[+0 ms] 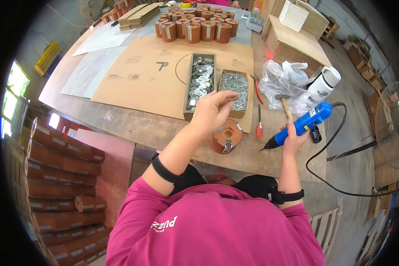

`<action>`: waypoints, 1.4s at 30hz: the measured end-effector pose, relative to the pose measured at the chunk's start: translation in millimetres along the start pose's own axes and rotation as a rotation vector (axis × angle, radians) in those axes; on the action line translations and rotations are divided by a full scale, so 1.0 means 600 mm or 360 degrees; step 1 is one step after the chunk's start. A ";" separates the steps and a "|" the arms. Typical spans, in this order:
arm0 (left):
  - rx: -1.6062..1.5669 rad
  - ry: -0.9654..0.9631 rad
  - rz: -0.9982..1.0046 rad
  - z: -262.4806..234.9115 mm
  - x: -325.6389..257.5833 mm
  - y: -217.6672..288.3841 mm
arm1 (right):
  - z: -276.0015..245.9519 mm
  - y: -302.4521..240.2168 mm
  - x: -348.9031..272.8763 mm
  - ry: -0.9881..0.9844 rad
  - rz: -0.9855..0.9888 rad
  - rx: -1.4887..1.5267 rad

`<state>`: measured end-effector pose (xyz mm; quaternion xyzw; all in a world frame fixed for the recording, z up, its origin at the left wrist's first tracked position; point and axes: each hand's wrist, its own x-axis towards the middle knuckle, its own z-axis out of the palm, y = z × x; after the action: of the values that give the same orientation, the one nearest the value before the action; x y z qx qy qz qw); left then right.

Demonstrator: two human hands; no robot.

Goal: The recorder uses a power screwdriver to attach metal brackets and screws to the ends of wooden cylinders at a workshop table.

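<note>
In my right hand [293,141] is a blue electric screwdriver [307,122], its tip angled down and left over the table. My left hand [215,110] is closed in a pinch above the near side of a box of small screws [235,84]; what its fingers hold, if anything, is too small to make out. Just below that hand a round brown block [221,144] with a centre hole stands on the table, small metal plates on its top edge. Beside the screws sits a long box of flat metal plates [201,80].
Right of the boxes lie red-handled pliers [258,91], a red-handled screwdriver [260,128], a hammer [286,105] and a plastic bag [279,77] by a white bottle [324,82]. Several brown blocks [193,33] stand at the back. A black cable [326,177] hangs right; brown cylinders [62,177] are stacked left.
</note>
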<state>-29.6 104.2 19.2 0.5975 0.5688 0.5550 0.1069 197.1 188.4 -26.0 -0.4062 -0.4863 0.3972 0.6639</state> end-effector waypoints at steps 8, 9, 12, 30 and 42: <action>-0.0001 -0.0458 0.0036 -0.038 -0.058 0.031 | 0.048 -0.131 -0.022 -0.0162 -0.0045 0.0543; 0.0026 -0.0521 0.0089 -0.037 -0.064 0.021 | 0.055 -0.153 -0.025 -0.0312 -0.0111 0.0668; -0.0123 -0.0428 0.0065 -0.027 -0.081 0.015 | 0.075 -0.199 -0.039 -0.0564 -0.0237 0.0862; -0.0321 -0.0393 0.0012 -0.019 -0.105 0.020 | 0.100 -0.218 -0.078 -0.0820 -0.0226 0.1090; -0.0351 -0.0427 -0.0009 -0.024 -0.108 0.013 | 0.099 -0.222 -0.081 -0.0883 -0.0250 0.1078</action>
<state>-19.4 42.5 -4.8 0.6493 0.4867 0.5290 0.2484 146.8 105.8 93.1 -0.0057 -0.5178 0.5764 0.6321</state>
